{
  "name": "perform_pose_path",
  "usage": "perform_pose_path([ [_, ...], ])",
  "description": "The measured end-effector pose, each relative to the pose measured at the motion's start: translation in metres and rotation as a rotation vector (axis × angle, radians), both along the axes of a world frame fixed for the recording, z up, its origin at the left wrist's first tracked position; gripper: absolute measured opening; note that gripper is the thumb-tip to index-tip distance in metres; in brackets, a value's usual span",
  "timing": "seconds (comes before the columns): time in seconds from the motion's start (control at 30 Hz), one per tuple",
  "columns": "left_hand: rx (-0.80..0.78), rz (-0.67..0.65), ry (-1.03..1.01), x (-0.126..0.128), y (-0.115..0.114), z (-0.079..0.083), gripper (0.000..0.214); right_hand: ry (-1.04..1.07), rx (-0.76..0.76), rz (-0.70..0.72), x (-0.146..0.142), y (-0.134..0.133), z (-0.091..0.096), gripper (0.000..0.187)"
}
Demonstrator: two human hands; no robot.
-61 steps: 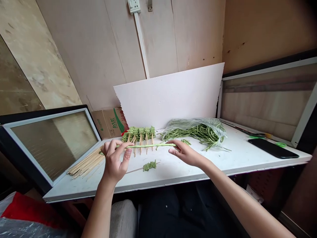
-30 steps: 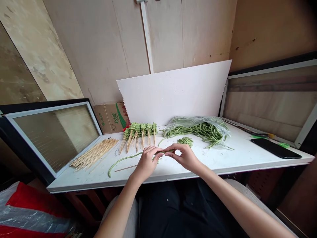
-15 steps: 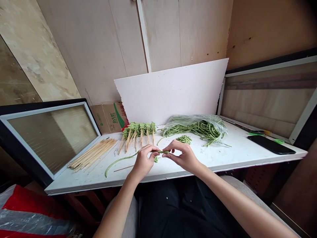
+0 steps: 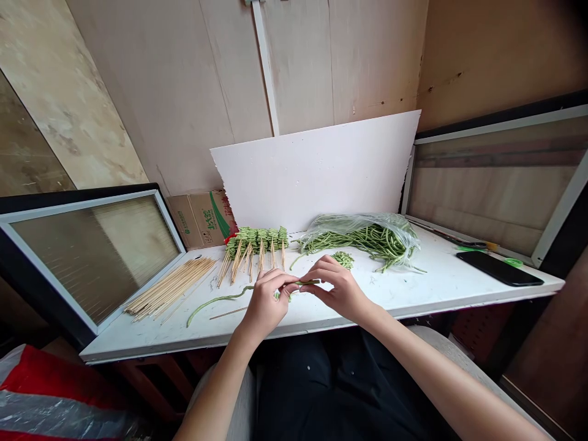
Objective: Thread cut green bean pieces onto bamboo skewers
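Note:
A long green bean (image 4: 214,301) runs between my two hands, its long tail curving left over the white table. My left hand (image 4: 266,301) is closed on it, thumb and fingers pinched. My right hand (image 4: 336,290) pinches the same bean close to its end, and the fingertips of both hands almost touch. Under the hands a few short bean pieces (image 4: 277,296) show, partly hidden. One wooden skewer (image 4: 228,313) lies on the table just left of my left hand.
Loose skewers (image 4: 172,288) lie at left. Behind them stand stacked bean skewers (image 4: 257,239) and a cardboard box (image 4: 195,217). A plastic bag of long beans (image 4: 367,239) and a pile of cut pieces (image 4: 343,260) are beyond my right hand. A black phone (image 4: 498,268) lies at right.
My right hand has slid along the bean toward my left hand, so the fingertips are closer together. The bean's tail has shifted slightly left.

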State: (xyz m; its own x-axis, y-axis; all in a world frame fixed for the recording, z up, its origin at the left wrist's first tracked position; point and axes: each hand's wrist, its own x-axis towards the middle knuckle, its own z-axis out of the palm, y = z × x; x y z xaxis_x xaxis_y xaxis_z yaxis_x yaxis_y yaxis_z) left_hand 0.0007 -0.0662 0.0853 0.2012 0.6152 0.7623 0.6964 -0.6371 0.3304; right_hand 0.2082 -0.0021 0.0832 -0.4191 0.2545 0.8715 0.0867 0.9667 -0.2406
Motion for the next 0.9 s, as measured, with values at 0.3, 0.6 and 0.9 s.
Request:
perform_pose_path([
  [0.3,-0.023,-0.012,0.012,0.003,0.000,-0.001,0.016,-0.042,-0.039,0.009,-0.001,-0.003,-0.001,0.015],
  [0.6,-0.088,-0.109,0.018,0.002,0.004,-0.005,0.030,-0.032,-0.166,0.109,-0.004,-0.001,-0.005,0.019],
  [0.9,-0.165,-0.124,0.054,-0.002,0.009,-0.011,0.029,-0.073,-0.309,0.193,0.000,0.010,-0.006,0.028],
])
